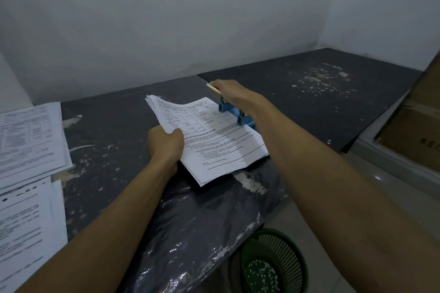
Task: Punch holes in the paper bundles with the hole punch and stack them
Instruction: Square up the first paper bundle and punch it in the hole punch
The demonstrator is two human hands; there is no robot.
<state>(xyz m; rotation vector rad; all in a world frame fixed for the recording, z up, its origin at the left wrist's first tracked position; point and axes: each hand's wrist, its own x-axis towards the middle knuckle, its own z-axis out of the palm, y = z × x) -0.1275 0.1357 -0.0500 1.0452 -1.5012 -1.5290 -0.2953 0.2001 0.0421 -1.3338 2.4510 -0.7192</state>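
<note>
**Bundle in the punch, both hands at work**

A paper bundle (214, 140) lies slantwise near the middle of the dark desk (114, 140), its far edge pushed into the blue punch (234, 114). The left hand (166, 144) grips the bundle's left edge, thumb on top of the printed sheet and fingers curled underneath, so that side lifts a little and the pages fan out at the far-left corner. The right hand (228, 90) is wrapped over the punch's pale lever (213, 88), the fingers curled round it (how far the lever is pressed down cannot be told).

At the desk's left edge lie two stacks of printed sheets: a far stack (31, 140) and a near stack (26, 228), the near one showing a row of punched holes along its top edge. Clear plastic film (197, 233) covers the desk's near corner. On the floor below, to the right, stands a green basket (273, 264) with small white bits at its bottom. A cardboard box (419, 131) sits at the far right.
</note>
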